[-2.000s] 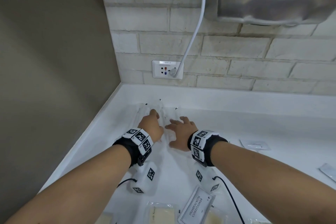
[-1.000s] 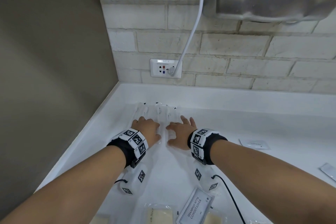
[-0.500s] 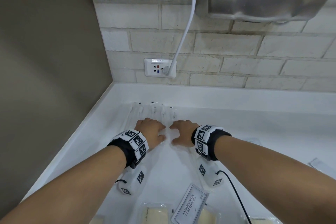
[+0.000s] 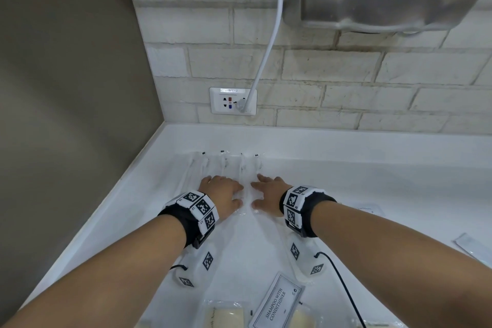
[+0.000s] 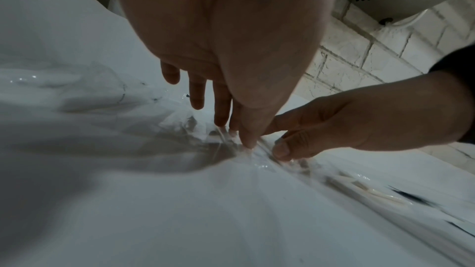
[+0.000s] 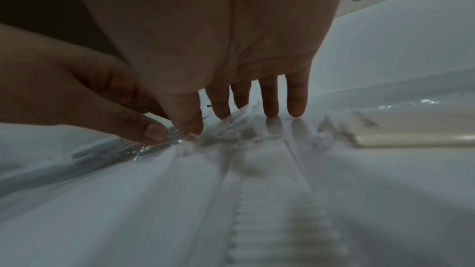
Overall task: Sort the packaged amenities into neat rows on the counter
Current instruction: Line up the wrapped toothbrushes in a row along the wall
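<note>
On the counter, far left corner: clear long packets (image 4: 226, 168) lie side by side in a row, ends toward the brick wall (image 4: 346, 72).
My left hand (image 4: 223, 198): palm down on the packets, fingers nearly straight, thumb tip pressing the film.
My right hand (image 4: 267, 193): palm down just beside the left, fingertips (image 6: 296, 107) touching the white counter (image 4: 372, 181), thumb pressing a packet; neither hand grips anything.
Near edge: shampoo sachet (image 4: 277, 301) tilted between two soap bars (image 4: 226, 317).
Right side: two flat sachets (image 4: 368, 209), well apart.
Wall: socket (image 4: 233, 100) with a white cable (image 4: 271, 42) plugged in.
</note>
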